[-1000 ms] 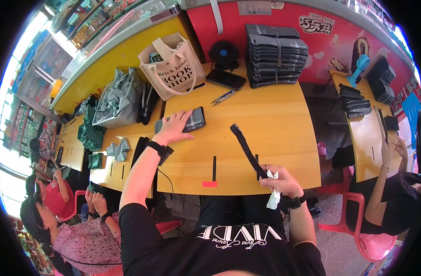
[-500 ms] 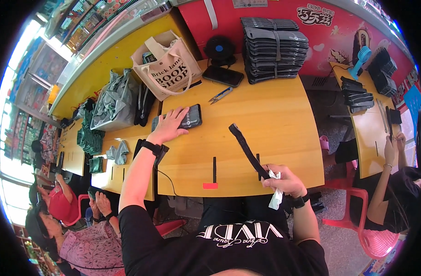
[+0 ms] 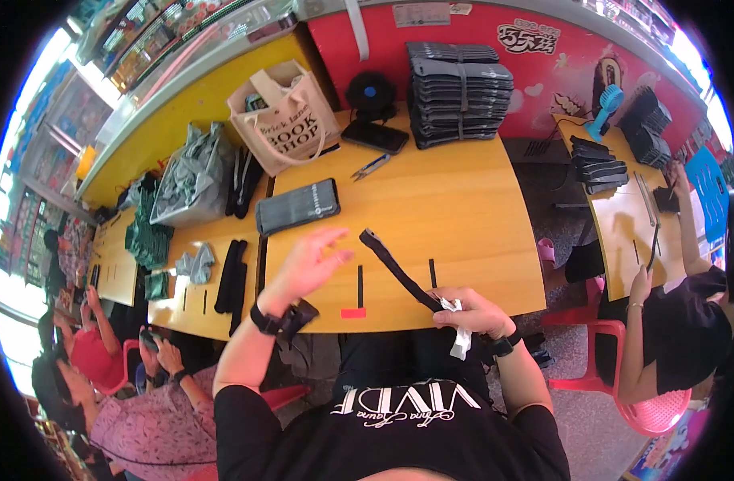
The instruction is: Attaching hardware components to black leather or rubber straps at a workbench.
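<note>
A wooden table [image 3: 443, 204] is filling the space before the person. A cream tote bag [image 3: 283, 120] is standing by its far left corner, and a banded stack of dark grey folded pieces [image 3: 459, 96] is rising at the far edge, toward the right corner. A folded grey bundle [image 3: 297, 206] is lying near the left edge. The left hand [image 3: 311, 264] is hovering nearer the near left corner, fingers stretched and loosely parted, apparently holding nothing. At the near edge, right of its middle, the right hand [image 3: 475, 311] is closing thumb and fingers around one end of a black strip [image 3: 399, 270], whose other end is slanting toward the far left corner. A small black fan [image 3: 372, 92] is standing by the far edge, a dark phone [image 3: 375, 136] lying before it. Blue-handled snips [image 3: 372, 167] are resting nearer the person. Crumpled white paper [image 3: 461, 345] is hanging from the right hand.
</note>
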